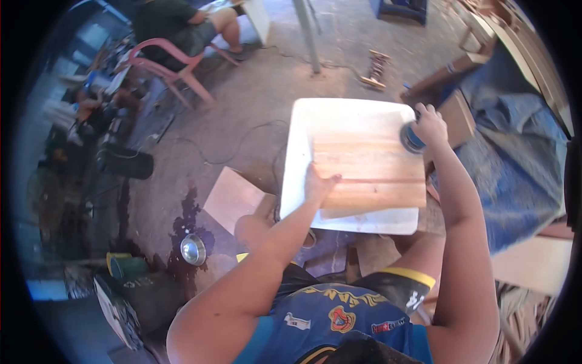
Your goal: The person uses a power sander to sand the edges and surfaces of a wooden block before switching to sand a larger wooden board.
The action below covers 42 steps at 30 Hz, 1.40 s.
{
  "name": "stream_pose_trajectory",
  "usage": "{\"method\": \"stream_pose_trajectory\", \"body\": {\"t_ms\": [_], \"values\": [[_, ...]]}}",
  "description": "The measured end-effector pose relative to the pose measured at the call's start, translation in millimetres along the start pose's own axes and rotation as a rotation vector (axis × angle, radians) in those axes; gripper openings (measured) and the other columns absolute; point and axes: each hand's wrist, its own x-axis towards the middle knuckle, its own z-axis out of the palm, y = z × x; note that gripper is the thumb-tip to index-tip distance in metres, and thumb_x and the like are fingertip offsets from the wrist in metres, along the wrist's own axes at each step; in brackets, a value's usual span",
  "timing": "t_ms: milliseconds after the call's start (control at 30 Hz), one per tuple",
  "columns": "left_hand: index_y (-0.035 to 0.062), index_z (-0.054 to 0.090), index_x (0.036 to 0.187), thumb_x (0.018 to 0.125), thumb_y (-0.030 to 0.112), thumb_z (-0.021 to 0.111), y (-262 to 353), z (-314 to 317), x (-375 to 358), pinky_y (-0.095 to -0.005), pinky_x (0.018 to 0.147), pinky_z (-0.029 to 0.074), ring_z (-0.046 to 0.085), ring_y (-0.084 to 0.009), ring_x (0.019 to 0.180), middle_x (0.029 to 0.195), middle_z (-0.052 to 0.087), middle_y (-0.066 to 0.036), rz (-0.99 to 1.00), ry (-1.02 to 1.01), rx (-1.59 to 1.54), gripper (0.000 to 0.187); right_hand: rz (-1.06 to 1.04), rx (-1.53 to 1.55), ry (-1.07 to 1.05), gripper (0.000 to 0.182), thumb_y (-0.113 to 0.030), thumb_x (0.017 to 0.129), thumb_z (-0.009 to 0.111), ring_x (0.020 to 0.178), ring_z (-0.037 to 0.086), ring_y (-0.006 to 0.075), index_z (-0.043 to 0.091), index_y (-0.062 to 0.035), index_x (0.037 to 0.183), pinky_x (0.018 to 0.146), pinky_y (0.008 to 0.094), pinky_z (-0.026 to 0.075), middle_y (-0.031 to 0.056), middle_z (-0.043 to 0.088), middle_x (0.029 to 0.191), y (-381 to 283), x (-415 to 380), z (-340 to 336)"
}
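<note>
A light wooden board (370, 167) with reddish stripes along its grain lies on a white plastic tub or table top (303, 121) in front of my knees. My left hand (320, 185) grips the board's left edge, thumb on top and the other fingers mostly hidden. At the board's far right corner, my right hand (430, 126) is closed around a round, dark blue sander (412, 138). The sander's flat face is right at the board's edge.
A metal bowl (193, 249) stands by a wet patch on the floor at left. Near it lies a pale wooden panel (233, 199). A person sits on a pink chair (176, 64) at back left. Blue tarp (515, 151) covers things on the right. A cable (236, 145) crosses the floor.
</note>
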Motion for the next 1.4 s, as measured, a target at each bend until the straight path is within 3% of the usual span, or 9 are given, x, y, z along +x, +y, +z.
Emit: {"method": "stream_pose_trajectory", "body": {"t_ms": [100, 167, 800, 1000, 1233, 1300, 1400], "values": [[-0.0082, 0.04, 0.147, 0.07, 0.039, 0.092, -8.7, 3.6, 6.0, -0.0441, 0.115, 0.041, 0.052, -0.0391, 0.135, 0.143, 0.053, -0.027, 0.031, -0.039, -0.012, 0.105, -0.039, 0.006, -0.044, 0.046, -0.024, 0.085, 0.067, 0.114, 0.062, 0.0394, 0.057, -0.0181, 0.13, 0.094, 0.0517, 0.055, 0.0133, 0.061, 0.123, -14.4, -2.5, -6.8], [-0.009, 0.034, 0.151, 0.071, 0.041, 0.091, 1.0, -1.9, 1.5, -0.0439, 0.119, 0.037, 0.045, -0.0392, 0.141, 0.15, 0.047, -0.027, -0.05, -0.094, 0.04, 0.111, -0.052, 0.008, -0.061, 0.047, -0.025, 0.086, 0.068, 0.113, 0.063, 0.0393, 0.057, -0.0182, 0.13, 0.093, 0.0516, 0.056, 0.0135, 0.06, 0.122, -21.8, -9.9, -5.8], [-0.0111, 0.034, 0.15, 0.07, 0.047, 0.09, 2.0, -2.7, 2.9, -0.0436, 0.121, 0.034, 0.042, -0.0405, 0.144, 0.152, 0.045, -0.029, -0.033, -0.079, 0.093, 0.114, -0.318, 0.151, -0.119, 0.038, -0.024, 0.084, 0.07, 0.108, 0.062, 0.0407, 0.057, -0.0182, 0.12, 0.087, 0.053, 0.056, 0.0137, 0.06, 0.116, -167.4, -30.3, 11.0], [-0.0101, 0.036, 0.15, 0.069, 0.043, 0.092, 16.6, -6.8, -7.1, -0.0436, 0.12, 0.036, 0.044, -0.04, 0.143, 0.152, 0.045, -0.029, -0.105, -0.053, 0.121, 0.112, -0.377, 0.184, -0.096, 0.047, -0.024, 0.085, 0.069, 0.111, 0.062, 0.042, 0.054, -0.0174, 0.129, 0.089, 0.0536, 0.056, 0.0168, 0.059, 0.12, -195.7, -24.5, 25.9], [-0.0078, 0.029, 0.154, 0.072, 0.04, 0.092, -19.6, 8.4, 1.5, -0.0463, 0.12, 0.036, 0.041, -0.0419, 0.144, 0.153, 0.042, -0.031, 0.108, -0.02, 0.069, 0.113, -0.46, 0.18, -0.23, 0.049, -0.029, 0.087, 0.067, 0.114, 0.06, 0.0428, 0.054, -0.0163, 0.132, 0.092, 0.057, 0.052, 0.0173, 0.059, 0.124, -211.6, -30.1, 25.4], [-0.0075, 0.024, 0.156, 0.072, 0.044, 0.091, -41.7, 18.8, 7.6, -0.0496, 0.12, 0.034, 0.036, -0.0452, 0.146, 0.157, 0.035, -0.032, 0.248, 0.008, -0.278, 0.12, -0.489, 0.237, -0.197, 0.047, -0.033, 0.087, 0.066, 0.114, 0.059, 0.0429, 0.057, -0.0155, 0.13, 0.093, 0.0589, 0.05, 0.0175, 0.059, 0.124, -212.8, -30.8, 27.3], [-0.0023, 0.019, 0.16, 0.073, 0.052, 0.089, -34.5, 11.0, 6.6, -0.053, 0.121, 0.03, 0.03, -0.0487, 0.148, 0.16, 0.029, -0.033, 0.362, 0.087, 0.068, 0.124, -0.439, 0.263, -0.281, 0.045, -0.037, 0.085, 0.068, 0.109, 0.06, 0.0413, 0.061, -0.0131, 0.123, 0.09, 0.0585, 0.05, 0.0176, 0.059, 0.119, -213.9, -40.4, 24.8]]}}
